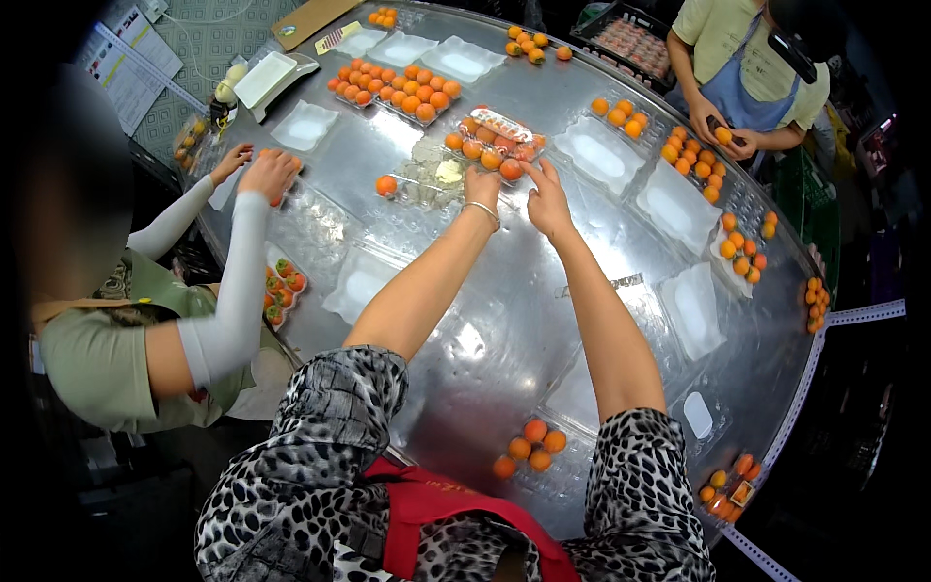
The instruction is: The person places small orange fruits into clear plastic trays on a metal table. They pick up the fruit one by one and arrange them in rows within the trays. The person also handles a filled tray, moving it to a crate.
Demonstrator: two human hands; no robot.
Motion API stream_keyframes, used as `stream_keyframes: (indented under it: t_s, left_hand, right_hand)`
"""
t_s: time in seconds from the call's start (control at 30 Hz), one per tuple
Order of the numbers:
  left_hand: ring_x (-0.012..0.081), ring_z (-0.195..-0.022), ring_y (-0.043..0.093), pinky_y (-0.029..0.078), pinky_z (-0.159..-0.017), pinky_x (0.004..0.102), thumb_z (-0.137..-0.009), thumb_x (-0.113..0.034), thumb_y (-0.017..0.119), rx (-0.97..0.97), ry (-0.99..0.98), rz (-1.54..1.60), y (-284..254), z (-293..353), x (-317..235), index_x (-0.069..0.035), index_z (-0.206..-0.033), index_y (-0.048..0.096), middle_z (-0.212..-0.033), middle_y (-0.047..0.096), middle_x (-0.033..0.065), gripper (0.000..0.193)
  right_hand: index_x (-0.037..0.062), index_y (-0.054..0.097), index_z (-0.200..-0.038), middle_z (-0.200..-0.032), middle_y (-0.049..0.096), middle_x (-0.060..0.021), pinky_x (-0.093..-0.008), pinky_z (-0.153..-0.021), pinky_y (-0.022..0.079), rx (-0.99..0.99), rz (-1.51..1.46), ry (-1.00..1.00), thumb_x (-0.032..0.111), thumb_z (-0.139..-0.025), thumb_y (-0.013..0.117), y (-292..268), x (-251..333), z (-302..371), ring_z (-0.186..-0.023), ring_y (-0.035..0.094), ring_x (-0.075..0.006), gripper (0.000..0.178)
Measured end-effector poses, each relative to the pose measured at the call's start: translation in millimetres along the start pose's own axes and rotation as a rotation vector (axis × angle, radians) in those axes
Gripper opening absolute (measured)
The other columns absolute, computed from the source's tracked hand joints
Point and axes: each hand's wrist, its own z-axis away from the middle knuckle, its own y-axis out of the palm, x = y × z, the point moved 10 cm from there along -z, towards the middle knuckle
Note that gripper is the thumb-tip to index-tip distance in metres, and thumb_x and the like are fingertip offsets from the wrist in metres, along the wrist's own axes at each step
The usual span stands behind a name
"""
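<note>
Beyond the middle of the metal table, a clear tray of round orange fruits (472, 148) has a red-and-white printed band (502, 125) across its top. My left hand (482, 186), with a bracelet at the wrist, is at the tray's near edge. Its fingers look curled in, and what they grip is hidden. My right hand (549, 201) meets the tray's near right corner with its index finger stretched out beside an orange fruit (511, 170). Just left of my left hand lies a clear plastic tray (417, 190) with one orange fruit (386, 185) at its end.
A co-worker's hand (267, 175) works over fruit at the left; another person (737, 78) holds a fruit at the far right. Filled trays (398, 89), white-lined trays (596, 150) and loose fruits (530, 448) are spread around. A white scale-like device (267, 82) stands far left.
</note>
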Motion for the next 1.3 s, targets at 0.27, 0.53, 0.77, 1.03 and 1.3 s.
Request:
stream_keyframes:
  t_s: [0.27, 0.53, 0.77, 1.03, 1.3]
  left_hand:
    - [0.0196, -0.1, 0.069, 0.057, -0.088, 0.0346, -0.098, -0.006, 0.065, 0.414, -0.048, -0.257, -40, 189, 8, -0.002, -0.129, 0.062, -0.123, 0.068, 0.0119, 0.031]
    - [0.0146, -0.088, 0.069, 0.057, -0.082, 0.0292, -0.101, -0.005, 0.061, 0.465, -0.19, -0.354, -189, 390, 32, -0.001, -0.121, 0.066, -0.108, 0.075, 0.0104, 0.021]
    - [0.0141, -0.083, 0.068, 0.057, -0.078, 0.0282, -0.1, -0.004, 0.061, 0.506, -0.252, -0.431, -255, 458, 40, 0.001, -0.117, 0.067, -0.101, 0.076, 0.0108, 0.019]
    - [0.0132, -0.087, 0.068, 0.057, -0.082, 0.0282, -0.103, -0.008, 0.058, 0.636, -0.241, -0.526, -243, 478, 31, -0.002, -0.12, 0.066, -0.104, 0.074, 0.0095, 0.02]
    - [0.0134, -0.087, 0.068, 0.057, -0.082, 0.0286, -0.102, -0.008, 0.059, 0.735, -0.355, -0.651, -252, 467, 51, -0.002, -0.12, 0.066, -0.105, 0.074, 0.009, 0.02]
  right_hand:
    - [0.0089, 0.066, -0.133, -0.144, 0.054, -0.0114, -0.0374, -0.102, 0.05, -0.218, -0.358, 0.149, 0.006, -0.098, 0.062, -115, 50, 198, -0.128, 0.058, -0.0254, 0.036]
    - [0.0018, 0.066, -0.128, -0.116, 0.068, -0.0044, -0.0298, -0.09, 0.052, -0.739, -0.287, 0.53, 0.004, -0.1, 0.062, -231, -8, 522, -0.102, 0.065, -0.014, 0.029]
    - [0.0024, 0.068, -0.124, -0.112, 0.069, -0.0052, -0.0268, -0.083, 0.054, -1.008, -0.41, 0.698, 0.006, -0.1, 0.065, -198, -20, 690, -0.095, 0.066, -0.0134, 0.024]
    - [0.0018, 0.069, -0.123, -0.114, 0.07, -0.0068, -0.0278, -0.084, 0.051, -0.887, -0.504, 0.716, 0.005, -0.096, 0.068, -143, 18, 688, -0.095, 0.063, -0.0133, 0.026]
    - [0.0011, 0.07, -0.115, -0.107, 0.069, -0.0104, -0.0341, -0.086, 0.054, -0.805, -0.118, 0.731, 0.005, -0.095, 0.067, -104, 28, 715, -0.097, 0.068, -0.0217, 0.021]
